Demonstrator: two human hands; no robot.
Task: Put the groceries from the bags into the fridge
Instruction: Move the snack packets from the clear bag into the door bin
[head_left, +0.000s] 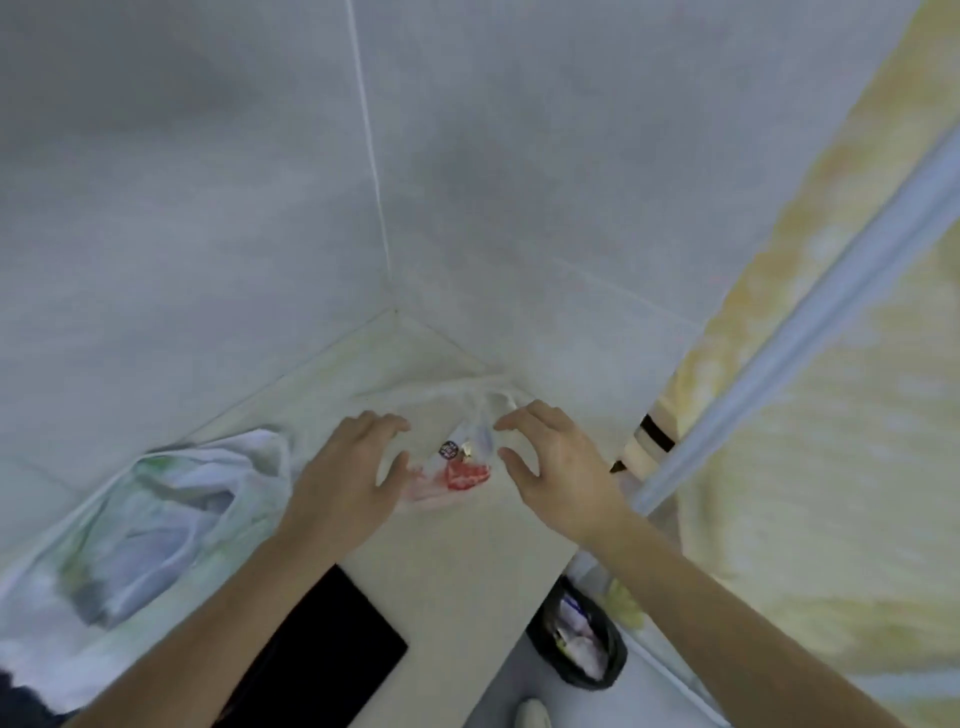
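Left hand (353, 473) and right hand (556, 457), both spread wide and holding nothing, flank a packet (457, 467) in a thin bag (467, 410) on the counter (467, 561). The placing suggests they mean to part the bag. A second bag (171, 509) lies left.

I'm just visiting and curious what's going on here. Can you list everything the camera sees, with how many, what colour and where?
Packet: one, clear wrap with red contents and a dark round sticker, on the counter between the two hands.
Open bag: one, thin white plastic, in the counter's corner around the packet.
Second bag: one, white and crumpled, on the counter to the left.
Counter: one, cream, meeting grey tiled walls.
Black panel: one, flat, at the counter's near edge.
Bin: one, black, on the floor, litter inside.
Fridge door: one, yellowish with a pale strip, far right; blurred.
Left hand: one, fingers spread over the bag.
Right hand: one, fingers spread over the bag.
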